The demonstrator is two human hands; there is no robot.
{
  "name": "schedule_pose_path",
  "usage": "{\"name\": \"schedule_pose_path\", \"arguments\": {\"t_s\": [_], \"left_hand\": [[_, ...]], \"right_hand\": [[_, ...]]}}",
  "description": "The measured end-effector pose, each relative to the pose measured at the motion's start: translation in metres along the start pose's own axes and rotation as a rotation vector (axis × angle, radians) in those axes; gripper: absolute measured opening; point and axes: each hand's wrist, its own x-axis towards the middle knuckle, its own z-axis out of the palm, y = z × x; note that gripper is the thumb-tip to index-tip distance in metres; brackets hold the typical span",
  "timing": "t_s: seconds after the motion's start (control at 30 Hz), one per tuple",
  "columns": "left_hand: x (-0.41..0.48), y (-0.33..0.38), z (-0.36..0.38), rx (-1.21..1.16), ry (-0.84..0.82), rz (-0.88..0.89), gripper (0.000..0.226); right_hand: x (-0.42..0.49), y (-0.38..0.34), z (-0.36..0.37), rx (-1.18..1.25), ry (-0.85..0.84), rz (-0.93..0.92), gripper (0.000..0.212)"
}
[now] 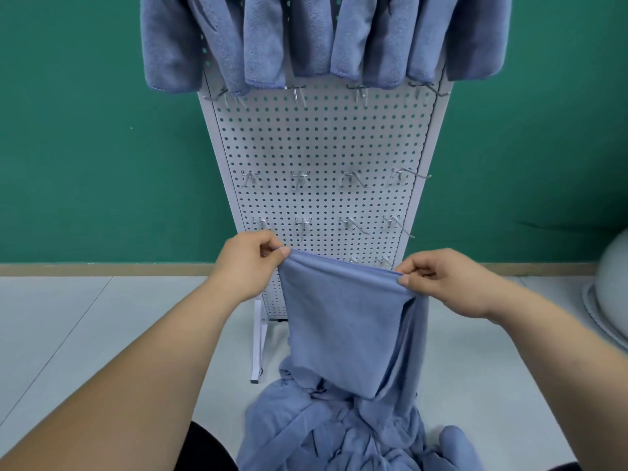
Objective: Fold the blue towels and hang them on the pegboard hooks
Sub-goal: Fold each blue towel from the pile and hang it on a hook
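- Nearest the camera, a heap of blue towels (339, 433) is seen at the foot of the white pegboard (323, 147).
- One blue towel (339, 321) is held up above the heap, its lower end hanging into it.
- Its top corners are pinched, one in the grip of the left hand (244, 266), the other in that of the right hand (445, 283).
- Folded towels (306, 39) are hung across the top row, with metal hooks (300, 180) below.

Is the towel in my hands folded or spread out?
Spread: the left hand and right hand pinch the towel at its top corners, stretched wide. A layer hangs behind at right; doubled or not, cannot tell.
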Motion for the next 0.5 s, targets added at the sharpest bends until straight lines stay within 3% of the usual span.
{"name": "schedule_pose_path", "arguments": {"t_s": [0.2, 0.5], "left_hand": [[0.000, 0.007, 0.007, 0.032, 0.093, -0.033, 0.017], [0.003, -0.009, -0.005, 0.055, 0.212, -0.180, 0.019]], "right_hand": [[0.005, 0.005, 0.005, -0.464, 0.141, 0.089, 0.013], [0.004, 0.021, -0.006, -0.583, 0.288, 0.236, 0.015]]}}
